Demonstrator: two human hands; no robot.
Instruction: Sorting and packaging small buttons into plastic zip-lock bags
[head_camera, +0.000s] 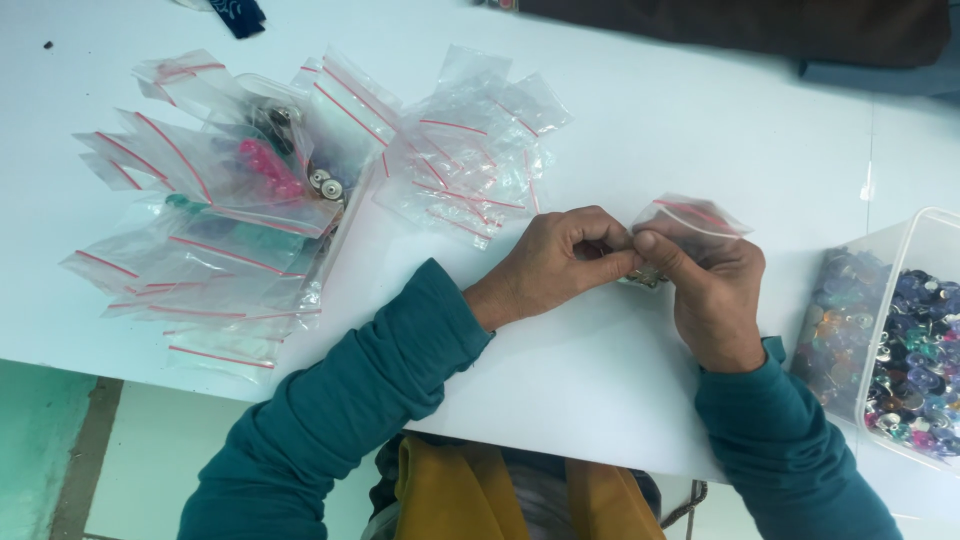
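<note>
The white table (620, 370) carries all the work items. At the left lies a spread heap of filled zip bags (215, 215), clear with red seal lines, holding small dark, pink and metallic pieces; just right of it sits a looser pile of empty zip bags (470, 150) of the same kind. At the right table edge stands a clear plastic tub (925, 235) filled with small round multicoloured buttons (915, 360). Both forearms, in teal sleeves, come in from the bottom edge and meet at table centre, between the empty pile and the tub. The left hand (555, 262) is curled closed, thumb and forefinger pinching the near edge of one small zip bag (690, 215); the right hand (712, 290) is likewise closed, its thumb and forefinger gripping the same bag from the opposite side, fingertips of the two hands touching. The bag is raised slightly above the table, its red seal strip uppermost and tilted away from the person; a few small items (645, 278) show at its lower end, partly hidden by the fingers. To work the seal well, judging from this grip: keep the contents settled at the bottom, hold the mouth level, and press the strip progressively from one end to the other so the tracks mate without gaps.
</note>
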